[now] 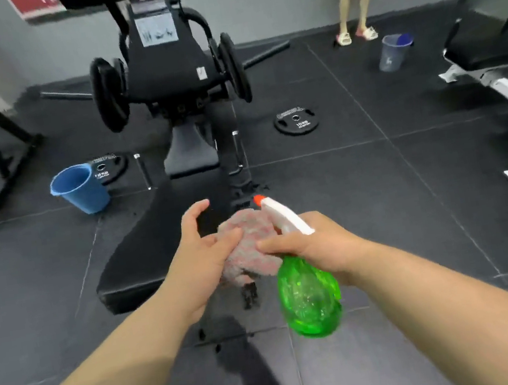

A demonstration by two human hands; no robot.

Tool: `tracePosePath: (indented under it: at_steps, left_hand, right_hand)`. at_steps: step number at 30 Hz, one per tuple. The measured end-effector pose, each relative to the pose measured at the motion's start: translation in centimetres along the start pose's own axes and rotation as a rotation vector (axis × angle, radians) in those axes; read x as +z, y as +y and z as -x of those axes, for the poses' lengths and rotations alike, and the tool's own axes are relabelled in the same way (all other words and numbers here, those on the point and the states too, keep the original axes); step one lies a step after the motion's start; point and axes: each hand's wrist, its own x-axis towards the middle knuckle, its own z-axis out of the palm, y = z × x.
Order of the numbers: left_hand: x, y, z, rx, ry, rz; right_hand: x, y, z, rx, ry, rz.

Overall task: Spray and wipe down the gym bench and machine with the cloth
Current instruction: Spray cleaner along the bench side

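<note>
Head | left hand (201, 255) holds cloth (249, 243) | right hand (322, 243) grips bottle (309, 298) | blue bucket (81, 189) beside bench (145, 252)

floor (381, 205) — dark rubber tiles | wall (283, 4) — grey | blue bucket (79, 190) left

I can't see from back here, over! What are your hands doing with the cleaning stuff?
Left hand holds cloth. Right hand grips spray bottle. Bench just below, nothing in the way.
</note>
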Motion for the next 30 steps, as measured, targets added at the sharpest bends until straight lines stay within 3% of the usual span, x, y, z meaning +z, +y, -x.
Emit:
tracePosePath:
  at_steps: [3,6,10,13,17,20,25,30]
  left_hand:
    - [2.0,0.7,-2.1,-0.039,-0.098,0.001]
    - [2.6,0.5,-4.2,-0.068,-0.143,-0.203]
    - [1.5,0.0,-8.4,-0.072,-0.007,-0.304]
    - [0.6,-0.8,-12.2,-0.12,0.082,-0.361]
    - [0.6,-1.4,-15.4,-0.258,0.18,-0.486]
    - [0.9,-1.7,-17.4,-0.393,0.346,-0.515]
    - [4.6,-3.3,-20.0,-0.523,0.531,-0.336]
    - [12.3,-5.7,-19.8,-0.625,0.81,0.06]
  right_hand:
    - [-3.4,-1.9,-3.3,0.043,0.034,0.046]
    - [-5.0,-2.7,-7.3,0.111,-0.043,0.137]
    - [-5.3,-3.7,-13.6,0.085,-0.245,0.446]
    - [-6.3,-3.8,-18.2,0.066,-0.249,0.526]
    - [-8.5,-3.6,-23.4,0.083,-0.325,0.673]
    - [-11.0,-3.8,-27.0,0.065,-0.488,0.888]
    - [-15.7,-2.5,-33.0,0.109,-0.566,0.964]
    - [-19.4,-2.7,-35.8,-0.159,-0.931,1.281]
